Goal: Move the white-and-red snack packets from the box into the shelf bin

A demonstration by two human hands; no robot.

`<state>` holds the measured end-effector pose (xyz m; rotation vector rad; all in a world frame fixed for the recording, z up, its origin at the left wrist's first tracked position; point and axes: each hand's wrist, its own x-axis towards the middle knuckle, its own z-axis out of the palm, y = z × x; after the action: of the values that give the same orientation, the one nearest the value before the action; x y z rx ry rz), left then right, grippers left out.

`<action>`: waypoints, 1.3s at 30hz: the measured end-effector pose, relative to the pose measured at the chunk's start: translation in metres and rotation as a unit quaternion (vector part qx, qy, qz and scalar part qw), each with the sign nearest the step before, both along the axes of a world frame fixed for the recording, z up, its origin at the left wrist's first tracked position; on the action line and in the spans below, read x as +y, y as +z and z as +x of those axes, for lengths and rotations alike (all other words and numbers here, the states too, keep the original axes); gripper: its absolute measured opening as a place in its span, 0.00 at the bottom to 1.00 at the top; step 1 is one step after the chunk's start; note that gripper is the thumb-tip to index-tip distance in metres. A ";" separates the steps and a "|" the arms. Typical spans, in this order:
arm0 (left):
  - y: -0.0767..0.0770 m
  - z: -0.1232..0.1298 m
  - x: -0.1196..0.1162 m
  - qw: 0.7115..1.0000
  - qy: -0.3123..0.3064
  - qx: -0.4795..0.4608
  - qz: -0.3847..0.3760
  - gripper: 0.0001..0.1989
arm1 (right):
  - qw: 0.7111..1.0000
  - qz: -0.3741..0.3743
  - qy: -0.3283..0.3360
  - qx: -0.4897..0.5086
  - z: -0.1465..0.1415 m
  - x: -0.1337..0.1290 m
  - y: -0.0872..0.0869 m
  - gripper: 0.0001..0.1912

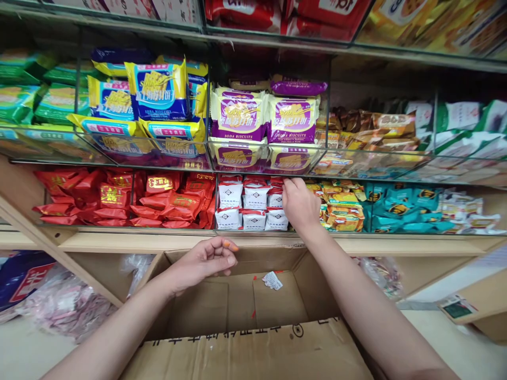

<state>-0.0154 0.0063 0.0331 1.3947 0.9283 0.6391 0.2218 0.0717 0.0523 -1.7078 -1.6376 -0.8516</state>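
My right hand (300,206) reaches into the lower shelf compartment at the right end of the small white-and-red snack packets (254,196). Its fingers are closed and bent down; whatever they hold is hidden behind the hand. The packets stand in two neat rows beside it, some with red tops. Over the far left part of an open cardboard box (245,348) hovers my left hand (206,262), loosely curled, nothing visible in it, with orange marks on a fingertip. Inside the box lies a small white printed slip or packet (272,281).
Red packets (168,198) lie left of the white ones; yellow packets (343,206) and teal packets (407,206) lie right. Above are blue-yellow biscuit packs (158,92) and purple soda biscuits (293,119) behind a clear shelf front. Plastic wrapping (67,306) sits at lower left.
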 end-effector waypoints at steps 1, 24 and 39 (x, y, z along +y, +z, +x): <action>0.000 0.000 0.000 1.000 -0.005 -0.001 0.000 0.15 | 1.000 -0.013 -0.006 0.004 -0.001 0.001 0.001 0.14; -0.035 -0.006 0.001 0.927 -0.231 0.296 0.011 0.21 | 0.980 -0.140 0.143 -0.009 -0.007 0.005 -0.002 0.20; -0.032 -0.007 0.001 0.886 -0.236 0.395 0.059 0.25 | 0.978 -0.123 0.167 -0.017 -0.006 0.018 -0.001 0.23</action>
<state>-0.0227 0.0068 0.0010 1.9539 1.1128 -0.2925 0.2158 0.0892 0.0513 -1.5148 -2.0485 -0.5351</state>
